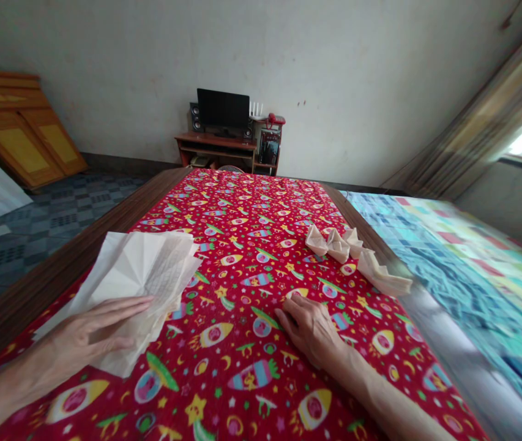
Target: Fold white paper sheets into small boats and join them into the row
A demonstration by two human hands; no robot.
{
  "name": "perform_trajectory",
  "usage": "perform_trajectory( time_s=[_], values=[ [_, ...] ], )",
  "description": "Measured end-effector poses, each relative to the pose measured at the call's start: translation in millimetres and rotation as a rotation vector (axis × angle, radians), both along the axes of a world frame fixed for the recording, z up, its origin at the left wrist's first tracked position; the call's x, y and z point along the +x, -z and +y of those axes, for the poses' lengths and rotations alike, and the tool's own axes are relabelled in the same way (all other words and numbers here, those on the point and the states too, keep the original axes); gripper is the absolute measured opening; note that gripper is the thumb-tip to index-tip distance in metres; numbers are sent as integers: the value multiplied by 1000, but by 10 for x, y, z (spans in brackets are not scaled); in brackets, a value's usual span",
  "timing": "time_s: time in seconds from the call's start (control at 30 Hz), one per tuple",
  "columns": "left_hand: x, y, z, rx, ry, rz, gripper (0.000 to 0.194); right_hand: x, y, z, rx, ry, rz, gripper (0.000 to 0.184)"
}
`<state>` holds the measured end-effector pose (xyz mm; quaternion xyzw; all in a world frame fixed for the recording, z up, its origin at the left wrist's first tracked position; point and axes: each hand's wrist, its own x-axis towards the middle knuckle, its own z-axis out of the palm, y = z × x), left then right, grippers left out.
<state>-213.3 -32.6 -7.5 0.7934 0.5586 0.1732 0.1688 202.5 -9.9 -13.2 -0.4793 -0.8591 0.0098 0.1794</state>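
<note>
A stack of loose white paper sheets point(127, 263) lies on the left of the red patterned tablecloth point(242, 300). The top sheet has crease lines fanning out from its middle, and some sheets below look printed or ruled. My left hand point(90, 331) rests on the near part of this stack with its fingers stretched out. On the cloth to the right of the stack lies my right hand point(309, 324), its fingers curled in and nothing seen in them. Beyond it, several folded paper pieces point(338, 245) stand near the right edge, beside a nested row of folded paper point(382, 275).
Brown wooden borders point(150, 190) run along the cloth's sides. Right of the table is a bed with a blue checked cover point(407, 263). A desk with a monitor point(223, 110) stands against the far wall, and a wooden cabinet point(17, 135) is at the left.
</note>
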Motion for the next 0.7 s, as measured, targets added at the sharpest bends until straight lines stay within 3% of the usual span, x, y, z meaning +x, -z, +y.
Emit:
perform_trajectory(
  time_s=[0.13,0.3,0.7],
  values=[
    [-14,22,12,30,-31,-27,48,1,-6,0,-2,-6,5,28],
    [9,-40,-37,71,-56,60,33,0,-17,-1,0,-6,-4,30],
    [78,-85,-108,314,-115,56,29,0,-1,-5,-1,-1,-18,29]
  ],
)
